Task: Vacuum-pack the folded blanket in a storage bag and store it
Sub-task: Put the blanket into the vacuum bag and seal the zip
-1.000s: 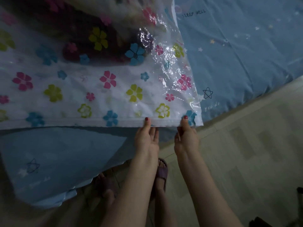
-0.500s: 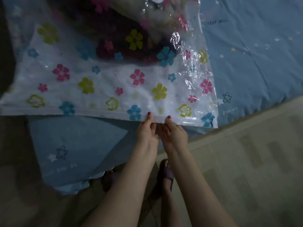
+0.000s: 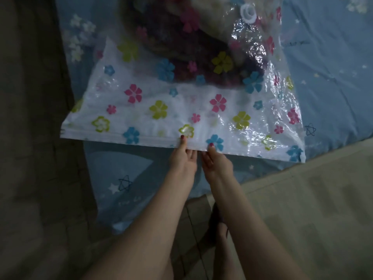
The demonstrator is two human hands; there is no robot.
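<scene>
Beyond both hands [image 3: 198,160]: storage bag [image 3: 181,110]

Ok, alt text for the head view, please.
Both hands, left hand and right hand, pinch the zip edge of a flowered storage bag on a blue bed sheet. A dark folded blanket and a white valve lie behind.

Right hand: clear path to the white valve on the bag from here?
Probably yes. The right hand pinches the bag's zip edge; the valve sits uncovered on top at the far end, nothing between, though it is a long stretch across the blanket.
</scene>
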